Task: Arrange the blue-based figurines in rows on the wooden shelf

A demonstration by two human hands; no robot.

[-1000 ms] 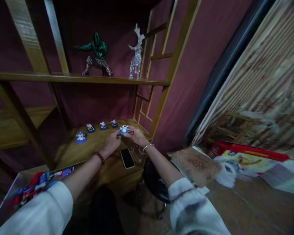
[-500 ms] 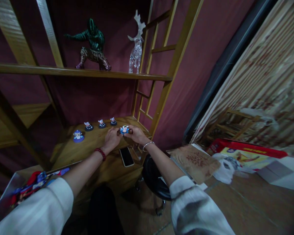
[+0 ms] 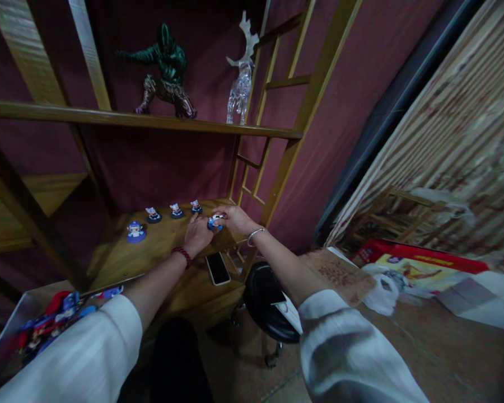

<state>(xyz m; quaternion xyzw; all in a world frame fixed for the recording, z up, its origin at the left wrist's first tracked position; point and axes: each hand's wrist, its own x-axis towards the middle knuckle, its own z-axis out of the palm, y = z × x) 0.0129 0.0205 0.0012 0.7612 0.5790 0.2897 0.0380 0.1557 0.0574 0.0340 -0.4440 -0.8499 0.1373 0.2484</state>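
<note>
While fingers [image 3: 227,211] grip it, figurine [image 3: 212,224] shows blue and white.

The left hand [image 3: 198,234] and right hand [image 3: 236,220] hold 1 blue figurine [image 3: 214,223] near 3 dark-based figurines [image 3: 176,211].
</note>
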